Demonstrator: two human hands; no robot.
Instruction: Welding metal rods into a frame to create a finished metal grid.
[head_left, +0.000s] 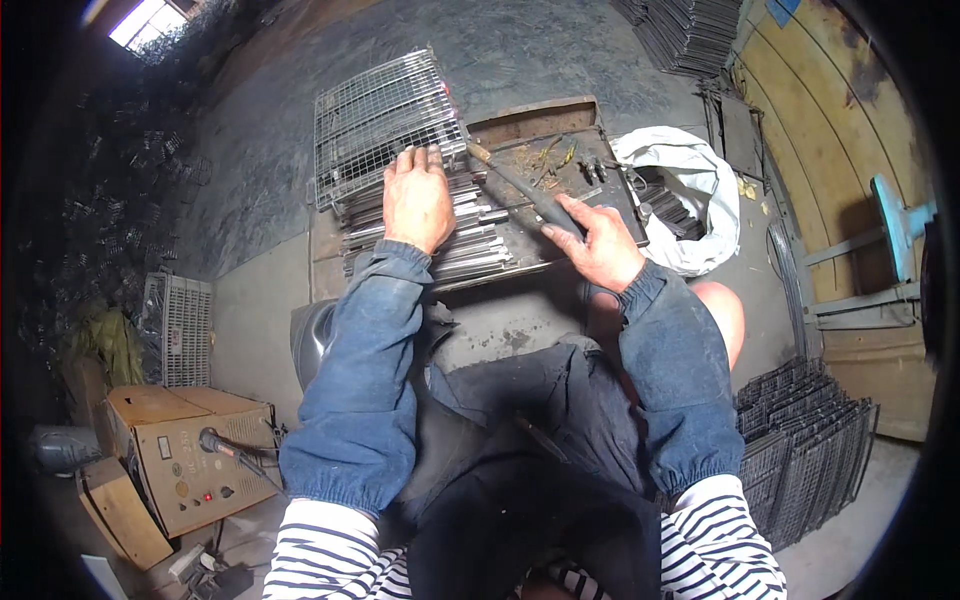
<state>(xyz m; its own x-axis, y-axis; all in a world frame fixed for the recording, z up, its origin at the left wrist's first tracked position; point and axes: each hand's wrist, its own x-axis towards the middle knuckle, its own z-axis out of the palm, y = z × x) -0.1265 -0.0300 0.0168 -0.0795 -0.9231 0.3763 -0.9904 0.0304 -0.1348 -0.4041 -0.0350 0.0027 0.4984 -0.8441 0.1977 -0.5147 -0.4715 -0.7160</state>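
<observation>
My left hand (416, 203) lies on the near edge of a wire mesh panel assembly (375, 125), fingers stretched out over the mesh; its thumb is hidden. Under and beside that hand, a stack of thin metal strips (470, 255) rests on the low work table. My right hand (603, 245) is closed around a long dark tool (525, 187) with a tan tip. The tool points up and left, its tip beside the right edge of the mesh. Its exact kind cannot be made out.
Small tools (595, 170) and debris lie in a metal tray (535, 115) on the table. A white sack (715, 190) of metal pieces stands to the right. Dark wire racks (805, 450) are at lower right. An orange-brown welding machine (195, 460) with a cable sits at lower left.
</observation>
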